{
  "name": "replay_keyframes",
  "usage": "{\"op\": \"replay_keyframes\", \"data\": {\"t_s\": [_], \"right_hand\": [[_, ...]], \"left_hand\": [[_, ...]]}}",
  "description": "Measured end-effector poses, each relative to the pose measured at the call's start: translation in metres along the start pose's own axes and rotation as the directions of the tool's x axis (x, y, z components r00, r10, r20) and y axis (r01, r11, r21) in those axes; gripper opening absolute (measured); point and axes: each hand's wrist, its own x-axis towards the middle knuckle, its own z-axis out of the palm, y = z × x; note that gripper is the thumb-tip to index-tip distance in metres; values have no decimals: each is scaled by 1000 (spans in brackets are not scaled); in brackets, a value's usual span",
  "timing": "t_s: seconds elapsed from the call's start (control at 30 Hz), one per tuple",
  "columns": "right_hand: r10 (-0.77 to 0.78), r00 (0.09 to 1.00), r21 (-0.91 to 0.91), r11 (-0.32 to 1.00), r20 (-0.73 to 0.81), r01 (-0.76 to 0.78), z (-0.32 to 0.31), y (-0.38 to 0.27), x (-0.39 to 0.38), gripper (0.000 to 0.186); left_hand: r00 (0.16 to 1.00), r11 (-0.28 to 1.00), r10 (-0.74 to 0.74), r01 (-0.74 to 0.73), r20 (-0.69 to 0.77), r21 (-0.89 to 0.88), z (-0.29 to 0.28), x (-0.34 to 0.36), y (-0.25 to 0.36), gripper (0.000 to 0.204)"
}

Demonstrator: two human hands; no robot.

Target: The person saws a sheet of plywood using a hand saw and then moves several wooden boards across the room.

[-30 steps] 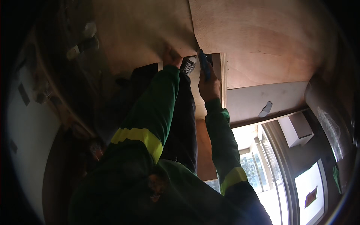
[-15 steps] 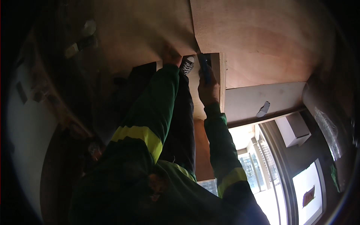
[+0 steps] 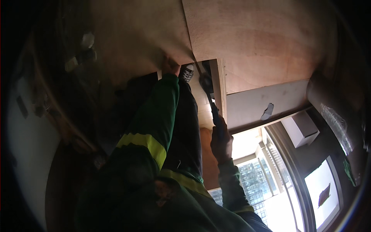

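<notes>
1. Pressing against the plywood panel (image 3: 127, 42), the left hand (image 3: 170, 66) lies flat at its lower edge.
2. Right hand (image 3: 221, 140) fingers wrap shut around a dark hammer (image 3: 208, 96), its head near the panel seam.
3. A sneaker (image 3: 188, 72) shows below.

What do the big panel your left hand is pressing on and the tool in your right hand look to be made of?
The panel looks like plywood: pale, unfinished reddish-tan face with faint grain, and a layered-looking edge where it ends by the gap. The tool in the right hand is a slim dark rod, possibly metal with a dark handle; the dim light leaves that open. The left hand presses the neighbouring, similar-looking sheet.
</notes>
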Motion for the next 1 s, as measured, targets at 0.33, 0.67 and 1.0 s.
{"op": "replay_keyframes", "data": {"t_s": [0.33,0.67,1.0], "right_hand": [[117,992,208,970,44,-124,15,-9,44,54],[150,989,156,977,-14,-146,52,17,90,50],[354,926,-38,935,135,-352,-52,0,-105,49]], "left_hand": [[999,998,-46,45,11,44,-6,18,20,53],[999,985,31,-25,-33,169,-13,14,-3,53],[996,988,57,-46,-74,146,55,29,27,48]]}}
